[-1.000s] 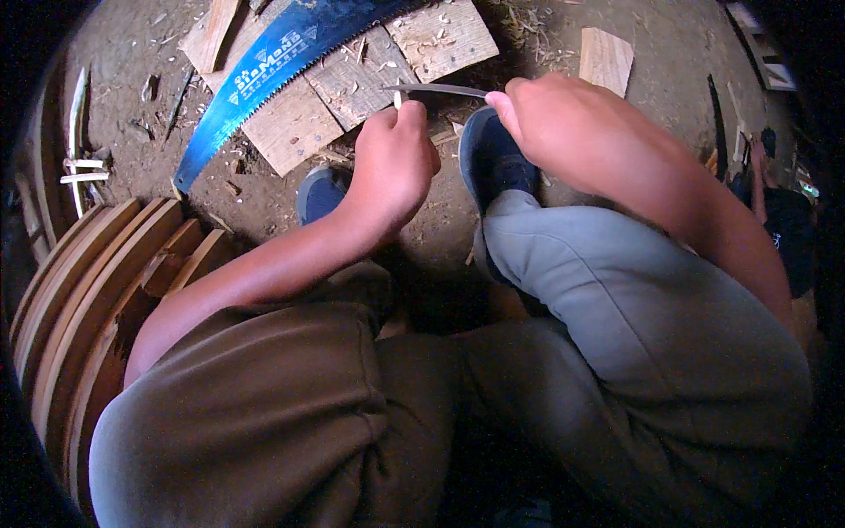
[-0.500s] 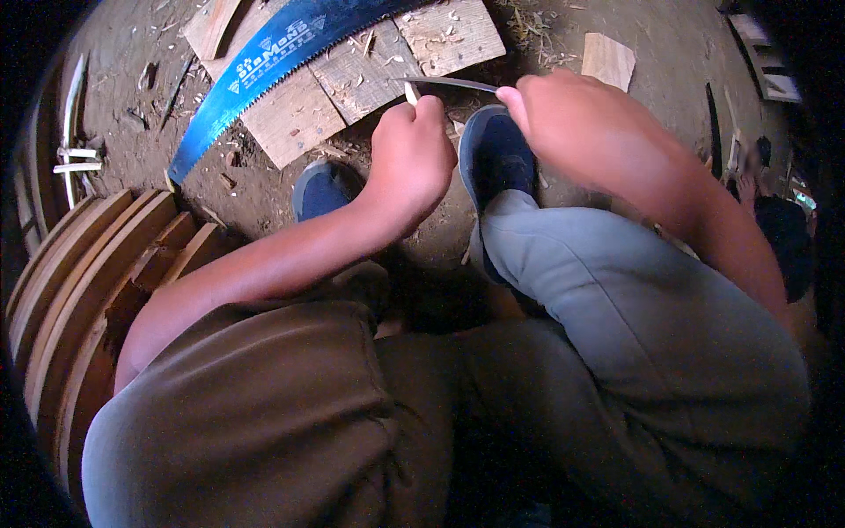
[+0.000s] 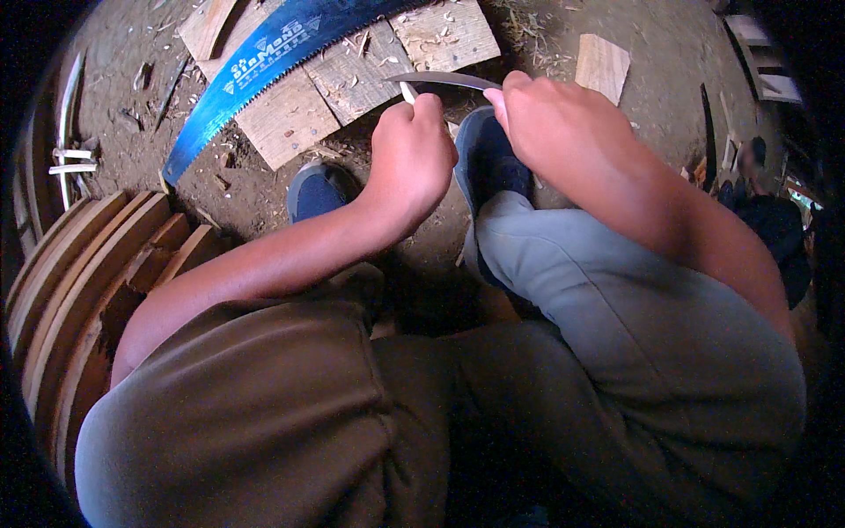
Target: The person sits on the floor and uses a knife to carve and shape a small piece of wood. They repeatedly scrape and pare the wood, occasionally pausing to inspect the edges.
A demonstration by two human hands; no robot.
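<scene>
My left hand (image 3: 412,154) is closed around a thin pale stick of wood (image 3: 407,91), whose tip pokes up past the thumb and forefinger. The rest of the stick is hidden in the fist. My right hand (image 3: 563,119) grips a knife (image 3: 449,79); its handle is covered by the fingers. The slim, slightly curved blade points left and lies across the stick's tip, at or just beyond it. I cannot tell whether the edge touches the wood. Beneath and beyond the hands are flat boards (image 3: 286,123) strewn with pale shavings.
A large blue saw blade (image 3: 264,75) lies over the boards, teeth toward me. Curved wooden pieces (image 3: 97,255) are stacked at my left. A loose wood block (image 3: 603,66) lies on the dirt floor beyond my right hand. My blue shoes (image 3: 497,154) are close below the hands.
My right hand and the knife have shifted slightly left, and the blade now shows more of its flat side above the stick. My left hand stays almost in place, still holding the stick.
</scene>
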